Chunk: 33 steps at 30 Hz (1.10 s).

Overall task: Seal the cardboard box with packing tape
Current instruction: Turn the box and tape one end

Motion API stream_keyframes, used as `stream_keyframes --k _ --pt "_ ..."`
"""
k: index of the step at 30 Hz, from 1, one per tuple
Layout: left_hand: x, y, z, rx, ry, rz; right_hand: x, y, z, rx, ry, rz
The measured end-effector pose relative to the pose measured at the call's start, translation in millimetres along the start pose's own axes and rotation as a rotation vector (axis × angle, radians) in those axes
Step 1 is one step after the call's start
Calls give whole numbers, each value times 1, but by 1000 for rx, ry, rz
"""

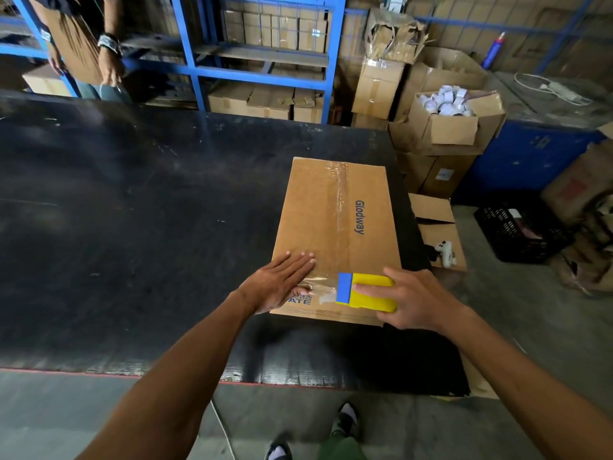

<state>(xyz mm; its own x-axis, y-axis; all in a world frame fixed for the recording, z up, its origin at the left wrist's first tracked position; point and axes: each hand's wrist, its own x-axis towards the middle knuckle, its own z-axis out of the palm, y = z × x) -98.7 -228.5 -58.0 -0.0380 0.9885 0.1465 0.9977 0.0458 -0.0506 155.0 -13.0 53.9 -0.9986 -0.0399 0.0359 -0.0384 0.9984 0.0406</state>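
The right grip covers the near end of the yellow dispenser, so the tape roll cannot be seen. Under the left grip, part of the box print is hidden. Beyond both grips, a second person is cut off by the top edge.

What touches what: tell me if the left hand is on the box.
Touching. The head view shows the left hand lying flat, palm down, on the box top, with no gap showing under the fingers.
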Motion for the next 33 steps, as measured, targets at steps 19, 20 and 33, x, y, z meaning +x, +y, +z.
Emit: stream_keyframes --k 19,20,33 --pt "40 28 -9 62 109 182 -19 28 0 -22 -41 6" --pt "52 34 -7 68 109 235 -19 28 0 -22 -37 13" --pt "76 56 15 7 36 186 -19 29 9 3 35 -12"
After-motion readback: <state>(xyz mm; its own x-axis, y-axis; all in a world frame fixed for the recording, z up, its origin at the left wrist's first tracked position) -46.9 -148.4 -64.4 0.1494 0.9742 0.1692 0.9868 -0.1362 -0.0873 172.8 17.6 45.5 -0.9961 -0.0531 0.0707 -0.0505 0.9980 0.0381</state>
